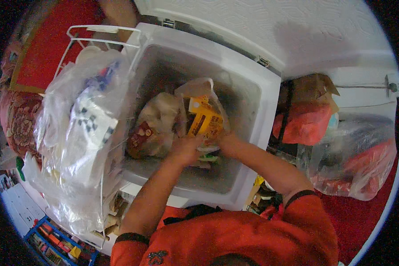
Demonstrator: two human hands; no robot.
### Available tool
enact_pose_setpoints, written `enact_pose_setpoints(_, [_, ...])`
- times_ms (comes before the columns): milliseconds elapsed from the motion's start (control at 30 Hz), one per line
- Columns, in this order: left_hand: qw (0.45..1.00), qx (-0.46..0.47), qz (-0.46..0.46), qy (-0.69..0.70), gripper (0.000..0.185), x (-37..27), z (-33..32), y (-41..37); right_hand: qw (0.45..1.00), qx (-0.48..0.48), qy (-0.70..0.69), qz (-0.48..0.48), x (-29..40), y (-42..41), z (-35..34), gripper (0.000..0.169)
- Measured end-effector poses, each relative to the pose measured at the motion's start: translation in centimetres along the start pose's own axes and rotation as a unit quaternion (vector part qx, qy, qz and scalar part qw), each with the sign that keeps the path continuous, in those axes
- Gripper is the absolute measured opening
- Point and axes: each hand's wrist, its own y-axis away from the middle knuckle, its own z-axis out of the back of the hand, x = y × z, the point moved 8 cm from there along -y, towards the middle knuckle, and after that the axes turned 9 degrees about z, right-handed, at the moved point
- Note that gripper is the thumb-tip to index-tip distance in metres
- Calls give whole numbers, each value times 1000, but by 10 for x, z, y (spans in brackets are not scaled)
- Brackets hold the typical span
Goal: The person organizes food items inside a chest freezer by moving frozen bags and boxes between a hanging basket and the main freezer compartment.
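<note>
Both my hands reach down into an open chest freezer (252,139) with frosted inner walls. Between them is a clear plastic bag (194,88) holding a yellow printed packet (206,121). My left hand (190,148) grips the bag's near left side, and my right hand (228,142) its near right edge; the fingertips are blurred and partly hidden. Left of this bag lies another plastic bag (161,113) with pale contents and a dark red label. Something green (208,157) shows just below my hands.
A white wire basket (103,27) heaped with clear plastic bags (89,119) rests across the freezer's left side. The raised lid (329,33) stands behind. Red and clear bags (355,159) lie at right. A blue crate (61,242) sits lower left. A blurred bare limb (119,13) shows top left.
</note>
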Motion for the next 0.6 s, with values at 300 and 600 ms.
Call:
enact_pose_setpoints(300, [993,17,58,-105,15,47,-7,18,990,-53,-120,-44,-8,1,50,20])
enact_pose_setpoints(600, [987,-145,-31,-68,18,14,42,49,996,76,16,-41,-26,-130,-18,23])
